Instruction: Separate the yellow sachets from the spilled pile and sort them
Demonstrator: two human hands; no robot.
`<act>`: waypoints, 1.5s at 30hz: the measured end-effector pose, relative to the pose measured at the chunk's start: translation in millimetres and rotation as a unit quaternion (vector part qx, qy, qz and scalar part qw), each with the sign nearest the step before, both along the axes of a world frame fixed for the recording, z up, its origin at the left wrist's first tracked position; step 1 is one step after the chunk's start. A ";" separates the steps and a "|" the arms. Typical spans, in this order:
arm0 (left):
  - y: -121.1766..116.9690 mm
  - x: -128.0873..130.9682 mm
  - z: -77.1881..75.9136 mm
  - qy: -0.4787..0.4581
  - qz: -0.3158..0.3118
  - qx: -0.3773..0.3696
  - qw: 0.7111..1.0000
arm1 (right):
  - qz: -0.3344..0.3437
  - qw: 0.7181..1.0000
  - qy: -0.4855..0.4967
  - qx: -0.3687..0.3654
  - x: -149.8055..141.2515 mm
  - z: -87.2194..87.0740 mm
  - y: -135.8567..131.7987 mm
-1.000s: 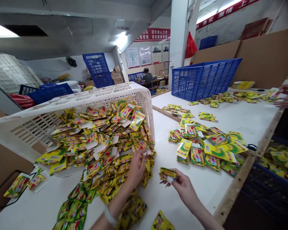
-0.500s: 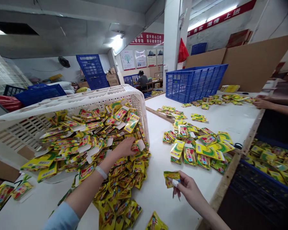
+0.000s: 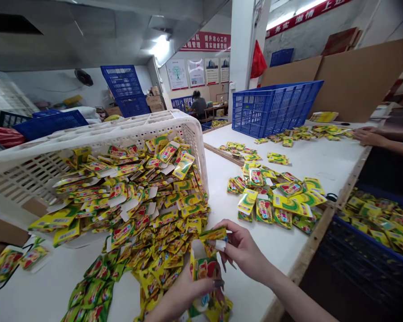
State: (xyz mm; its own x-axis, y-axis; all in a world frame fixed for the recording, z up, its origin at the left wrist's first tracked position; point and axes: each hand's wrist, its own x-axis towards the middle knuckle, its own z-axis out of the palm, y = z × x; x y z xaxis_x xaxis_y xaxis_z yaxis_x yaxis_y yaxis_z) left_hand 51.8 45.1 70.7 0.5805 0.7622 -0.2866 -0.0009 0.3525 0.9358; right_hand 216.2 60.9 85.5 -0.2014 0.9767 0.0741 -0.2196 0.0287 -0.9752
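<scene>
Step in hand: loading. A small open carton [image 3: 201,264] is gripped in the left hand [image 3: 188,293] above the near worktop [image 3: 282,246]; a sachet [image 3: 214,234] is pinched by the right hand [image 3: 243,250] just at its mouth. Aligned insertion is judged necessary.

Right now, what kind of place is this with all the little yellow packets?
Probably a packing workshop or small factory. A tipped white crate spills hundreds of yellow sachets over a long white table, blue crates stand around, and the left hand holds a small open carton while the right hand brings a sachet to it.
</scene>
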 end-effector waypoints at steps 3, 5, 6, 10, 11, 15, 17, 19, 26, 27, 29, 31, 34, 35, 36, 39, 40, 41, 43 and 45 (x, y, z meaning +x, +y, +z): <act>-0.5 1.8 -1.6 0.065 0.022 0.036 0.997 | 0.022 0.999 -0.038 0.019 0.2 -1.8 -2.6; -0.5 2.0 -5.3 0.098 0.033 0.048 0.994 | 0.032 0.998 -0.057 0.019 2.1 -2.8 -3.7; -0.7 2.2 -7.2 0.109 0.027 0.047 0.993 | 0.036 0.998 -0.059 0.009 2.8 -3.7 -4.0; -2.1 3.5 -11.4 0.101 -0.003 0.003 0.995 | 0.030 0.998 -0.047 -0.028 3.7 -8.2 -4.8; -2.5 3.8 -11.6 0.092 -0.006 -0.001 0.996 | 0.027 0.998 -0.057 -0.020 4.2 -8.6 -5.8; -4.7 6.2 -12.5 0.083 -0.009 0.009 0.996 | 0.033 0.974 -0.204 0.095 9.6 -1.0 -14.0; -6.7 9.0 -15.0 0.097 -0.008 0.023 0.995 | 0.056 0.945 -0.291 0.137 13.1 7.7 -18.6; -8.7 11.9 -18.5 0.104 -0.003 0.045 0.994 | 0.094 0.919 -0.351 0.154 16.2 16.8 -21.3; -13.9 4.1 -24.2 0.022 -0.024 -0.034 0.999 | 0.135 0.941 -0.291 0.110 25.9 5.8 -20.7; -14.5 1.7 -25.5 0.020 -0.032 -0.034 0.999 | 0.120 0.947 -0.279 0.105 26.3 -0.4 -21.5; -15.1 -1.7 -30.8 0.014 -0.044 -0.020 0.999 | 0.108 0.946 -0.276 0.130 26.2 -10.4 -25.3; -15.0 -2.3 -40.1 -0.012 -0.059 -0.011 0.998 | 0.129 0.937 -0.282 0.160 25.6 -14.7 -32.1; -15.0 2.0 -58.1 -0.073 -0.080 -0.009 0.994 | 0.192 0.926 -0.291 0.146 23.2 -14.3 -43.2; -15.2 4.2 -62.9 -0.086 -0.084 -0.006 0.993 | 0.199 0.924 -0.296 0.135 22.6 -14.2 -45.5; -15.5 6.2 -65.8 -0.094 -0.084 0.000 0.992 | 0.196 0.924 -0.300 0.132 22.8 -14.7 -46.2; -15.7 7.2 -59.2 -0.070 -0.069 0.056 0.994 | 0.135 0.920 -0.323 0.176 35.5 -16.6 -34.7; -15.0 4.4 -52.6 -0.036 -0.047 0.098 0.993 | 0.091 0.914 -0.342 0.201 45.2 -16.4 -26.1; -13.8 -0.3 -45.1 0.010 -0.016 0.150 0.989 | 0.029 0.900 -0.373 0.224 57.0 -15.4 -15.5; -9.2 -16.1 -32.0 0.127 0.070 0.252 0.957 | -0.147 0.836 -0.472 0.238 81.1 -12.3 9.3; -2.7 -40.9 -26.9 0.223 0.156 0.311 0.911 | -0.291 0.729 -0.585 0.204 93.4 -11.4 34.6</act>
